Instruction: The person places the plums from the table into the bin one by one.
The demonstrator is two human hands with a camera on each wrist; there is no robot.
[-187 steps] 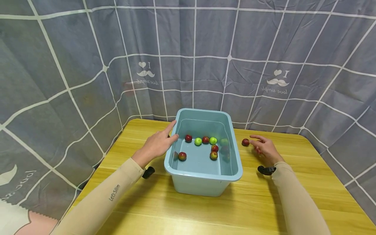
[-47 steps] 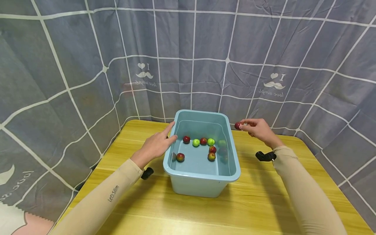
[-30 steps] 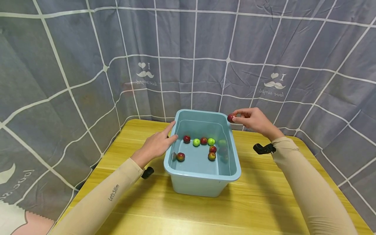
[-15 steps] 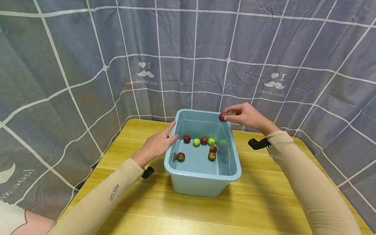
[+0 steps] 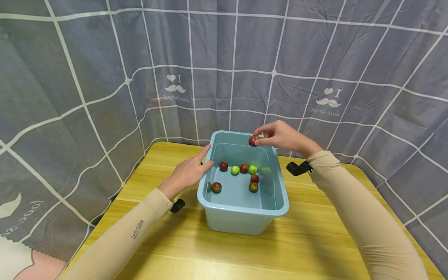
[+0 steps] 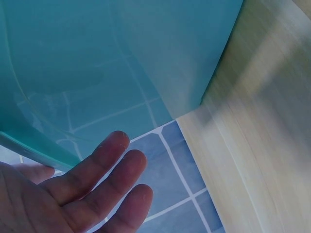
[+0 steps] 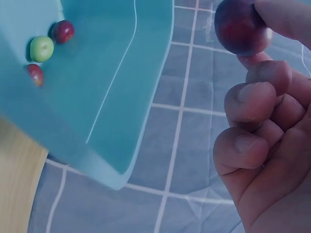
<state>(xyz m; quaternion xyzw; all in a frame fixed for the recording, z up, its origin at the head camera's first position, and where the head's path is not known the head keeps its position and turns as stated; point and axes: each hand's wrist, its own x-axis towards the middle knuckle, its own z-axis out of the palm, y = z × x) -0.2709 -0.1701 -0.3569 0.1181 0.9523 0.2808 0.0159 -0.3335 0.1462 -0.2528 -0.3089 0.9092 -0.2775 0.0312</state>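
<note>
My right hand (image 5: 281,136) pinches a small dark red apple (image 5: 253,140) between thumb and fingertips, above the far right part of a light blue plastic tub (image 5: 241,210). The same apple (image 7: 243,29) shows close up in the right wrist view, with the other fingers curled below it. At the tub's left rim rests my left hand (image 5: 185,173), its thumb and index finger at the edge. In the left wrist view its other fingers (image 6: 116,170) hang relaxed outside the tub wall. On the tub floor lie two green apples (image 5: 235,170) and several red ones (image 5: 216,187).
The tub stands on a yellow wooden table (image 5: 231,256). A grey curtain with white grid lines (image 5: 217,50) encloses the table behind and on both sides. Each wrist wears a black camera mount (image 5: 298,168).
The red apple, on the table right of the tub at first, was picked up by my right hand, lifted and carried left over the rim. My left hand stays at the tub.
</note>
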